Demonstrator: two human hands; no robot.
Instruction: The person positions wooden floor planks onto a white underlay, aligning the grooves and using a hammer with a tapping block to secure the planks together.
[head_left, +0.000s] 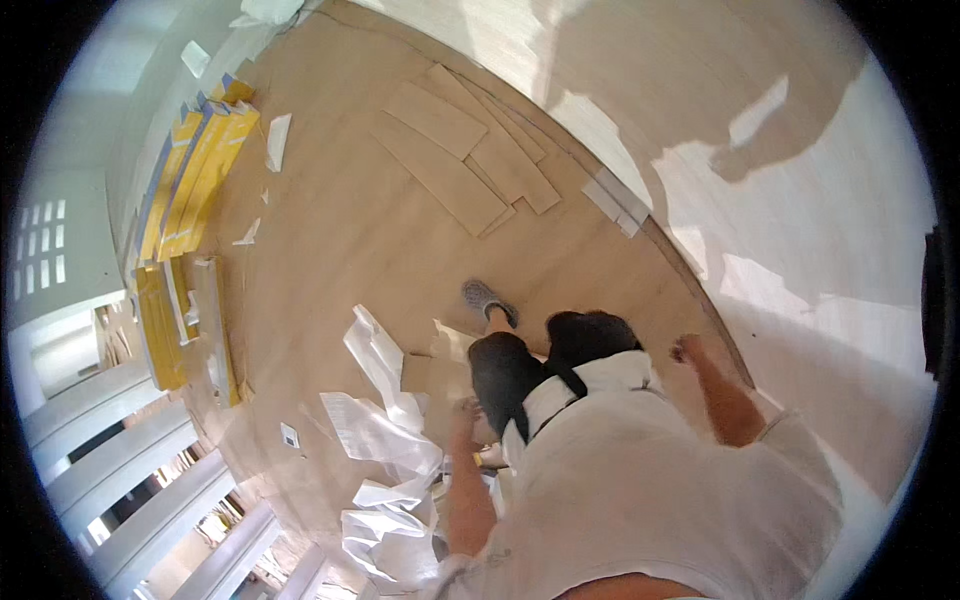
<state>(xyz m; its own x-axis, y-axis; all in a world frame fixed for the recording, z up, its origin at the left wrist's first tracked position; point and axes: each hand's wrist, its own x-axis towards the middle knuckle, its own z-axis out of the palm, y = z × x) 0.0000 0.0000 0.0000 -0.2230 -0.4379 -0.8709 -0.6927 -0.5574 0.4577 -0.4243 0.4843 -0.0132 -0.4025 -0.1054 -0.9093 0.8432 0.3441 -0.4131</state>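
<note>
My left hand (467, 409) hangs low beside my left leg, in front of a brown cardboard piece (427, 380). Its fingers are too small and blurred to read, and I cannot tell whether it touches the cardboard. Crumpled white plastic wrapping (375, 432) lies close by on the left. My right hand (687, 350) is held out to the right of my dark shorts, its fingers loosely bent and a little apart, with nothing visible in them. A grey shoe (484, 297) shows on my forward foot.
Brown paper (330, 200) covers the floor. Flat cardboard sheets (470, 150) lie ahead. Long yellow boxes (205, 170) are stacked along the left wall, above a white slatted railing (130, 455). A pale sunlit floor (800, 230) runs along the right, with shadows across it.
</note>
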